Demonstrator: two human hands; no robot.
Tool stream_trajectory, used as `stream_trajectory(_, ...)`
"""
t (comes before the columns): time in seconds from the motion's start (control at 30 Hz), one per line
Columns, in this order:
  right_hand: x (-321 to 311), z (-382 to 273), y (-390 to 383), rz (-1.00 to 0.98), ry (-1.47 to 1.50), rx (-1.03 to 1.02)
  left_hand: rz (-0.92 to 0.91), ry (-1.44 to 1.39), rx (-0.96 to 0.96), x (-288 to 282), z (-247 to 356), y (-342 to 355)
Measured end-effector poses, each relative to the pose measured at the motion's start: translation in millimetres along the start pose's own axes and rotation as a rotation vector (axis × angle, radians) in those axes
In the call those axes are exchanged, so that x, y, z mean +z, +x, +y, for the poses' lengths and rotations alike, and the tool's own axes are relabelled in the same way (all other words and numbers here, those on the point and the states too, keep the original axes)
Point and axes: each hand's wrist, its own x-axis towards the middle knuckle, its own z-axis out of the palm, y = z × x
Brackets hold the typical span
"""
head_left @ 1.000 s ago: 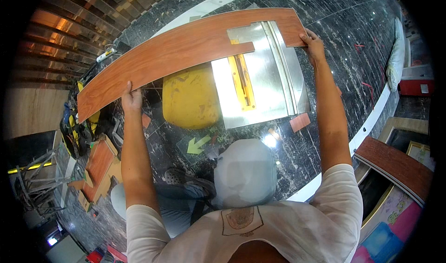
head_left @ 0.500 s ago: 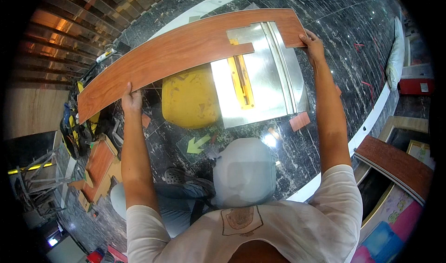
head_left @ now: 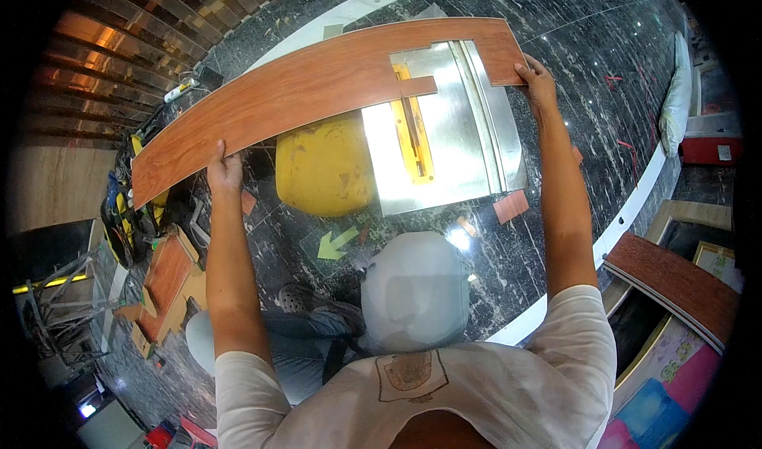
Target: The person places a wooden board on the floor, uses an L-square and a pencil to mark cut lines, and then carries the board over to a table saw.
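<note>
A long reddish-brown wood-grain floor plank (head_left: 294, 84) lies across my view, gripped by both hands. It has a rectangular notch cut from its near edge towards the right end. My left hand (head_left: 225, 171) grips the near edge by the left part, thumb on top and fingers underneath. At the right end, my right hand (head_left: 538, 82) holds the corner the same way. Beneath the plank's right half sits a silver metal table saw top (head_left: 464, 131) with a yellow insert (head_left: 410, 139). Its yellow body (head_left: 324, 167) shows on the left; the plank partly covers the saw.
Pink offcuts (head_left: 510, 206) lie on the dark marbled floor near the saw. A grey knee (head_left: 416, 290) is close in front. Cardboard and a plank piece (head_left: 168, 278) are at left, beside tools (head_left: 119, 227). More planks (head_left: 671, 286) are stacked at right.
The view has shifted very slightly. Both hands keep their hold on the plank, which stays in nearly the same place over the saw.
</note>
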Motion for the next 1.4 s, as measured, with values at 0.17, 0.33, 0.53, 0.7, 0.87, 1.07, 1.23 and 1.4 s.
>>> stream_trajectory(0.17,2.1,-3.9,-6.5,0.014,-0.052,0.017,0.028,0.007,0.031,1.9,2.9,-8.2)
stream_trajectory(0.33,-4.6,-6.0,-10.4,-0.045,-0.05,0.031,0.005,0.009,0.024,0.0,0.7,-10.0)
stream_trajectory(0.53,-0.9,-10.3,-22.9,-0.027,-0.065,0.04,-0.035,0.05,0.052,-6.1,2.2,-15.2)
stream_trajectory(0.7,-1.7,-11.7,-26.0,-0.024,-0.048,0.025,-0.018,0.041,0.051,-8.9,2.8,-15.0)
stream_trajectory(0.87,-3.7,-10.2,-26.6,-0.01,-0.05,0.025,-0.038,0.004,0.046,-9.2,3.9,-15.5)
stream_trajectory(1.07,1.9,-34.3,-10.2,-0.143,0.225,0.01,0.002,-0.013,0.114,11.1,19.9,-5.0)
stream_trajectory(1.23,24.4,-8.6,38.4,-0.066,0.31,-0.117,-0.069,-0.053,0.16,44.9,52.3,-0.4)
stream_trajectory(1.4,157.2,-54.1,52.9,-0.239,-0.928,-0.411,-0.192,-0.149,0.188,71.7,141.2,-25.7)
